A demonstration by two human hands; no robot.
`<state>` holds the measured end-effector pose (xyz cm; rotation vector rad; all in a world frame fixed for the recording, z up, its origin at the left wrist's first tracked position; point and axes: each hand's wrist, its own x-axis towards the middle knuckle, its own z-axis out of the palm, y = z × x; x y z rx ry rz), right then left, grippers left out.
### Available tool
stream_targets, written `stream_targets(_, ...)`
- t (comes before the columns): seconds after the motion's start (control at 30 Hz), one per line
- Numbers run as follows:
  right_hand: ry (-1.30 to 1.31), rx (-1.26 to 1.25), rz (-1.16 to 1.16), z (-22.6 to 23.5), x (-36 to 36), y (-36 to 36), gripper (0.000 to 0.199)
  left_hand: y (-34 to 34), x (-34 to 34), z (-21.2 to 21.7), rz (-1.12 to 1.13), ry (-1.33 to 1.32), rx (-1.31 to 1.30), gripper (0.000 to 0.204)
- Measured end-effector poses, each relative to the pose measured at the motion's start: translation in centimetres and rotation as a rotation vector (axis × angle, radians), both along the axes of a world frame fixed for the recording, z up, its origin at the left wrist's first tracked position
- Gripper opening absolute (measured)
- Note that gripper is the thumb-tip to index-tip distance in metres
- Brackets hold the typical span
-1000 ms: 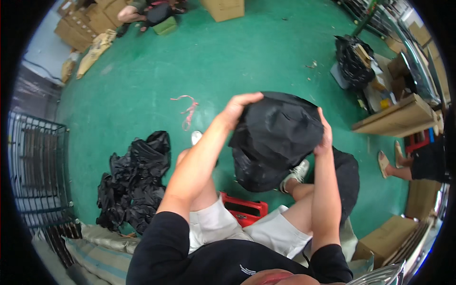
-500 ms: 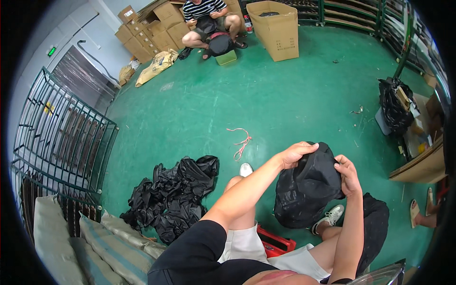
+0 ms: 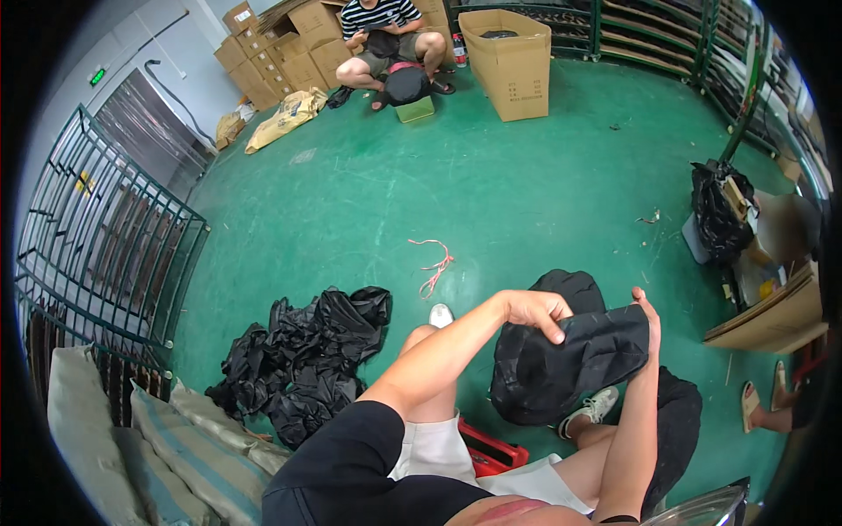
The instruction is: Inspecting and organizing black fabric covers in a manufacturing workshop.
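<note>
A soft black cloth piece [image 3: 605, 344], its exact kind unclear, is stretched between my two hands. My left hand [image 3: 537, 312] pinches its upper left edge, thumb on top and fingers behind. My right hand [image 3: 650, 326] grips the right end, with its fingertips pointing up and partly hidden by the cloth. Below and behind it is a rounded black cloth bundle [image 3: 526, 377] in front of my legs. Another dark bundle [image 3: 680, 425] lies beside my right leg.
Crumpled black plastic sheeting [image 3: 307, 359] lies left on the green floor; pink string [image 3: 436, 267] is ahead. A person [image 3: 381, 35] sits at the back beside a tall carton [image 3: 507, 74]. Woven sacks [image 3: 189, 438], a metal rack [image 3: 105, 254], a red stool [image 3: 491, 451] and a carton [image 3: 772, 307] surround me.
The cloth in my hands has been pulled out wider and flatter. My left hand has come lower, and my right hand has moved to the cloth's right end.
</note>
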<state>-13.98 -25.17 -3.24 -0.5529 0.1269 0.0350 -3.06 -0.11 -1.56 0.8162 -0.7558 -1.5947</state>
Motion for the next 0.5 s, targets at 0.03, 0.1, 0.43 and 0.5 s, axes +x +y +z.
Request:
stream_targets(0.03,-0.028,0.099,0.022,-0.4,0.2,-0.3,0.006,-0.1,-0.3,-0.6,-0.020,-0.026,-0.021,0.034)
stream_targets(0.1,-0.023,0.154,0.031,-1.7,0.7,-1.5,0.008,-0.4,-1.0,-1.3,-0.033,-0.059,-0.046,0.027)
stream_targets(0.43,0.440,-0.219,0.080,4.6,0.4,3.9,0.080,-0.5,-1.5,0.4,0.748,0.428,-0.192,0.026)
stream_targets(0.5,0.139,0.031,0.298,2.9,-0.1,3.7,0.080,-1.0,0.1,-2.0,0.907,0.538,-0.222,0.021)
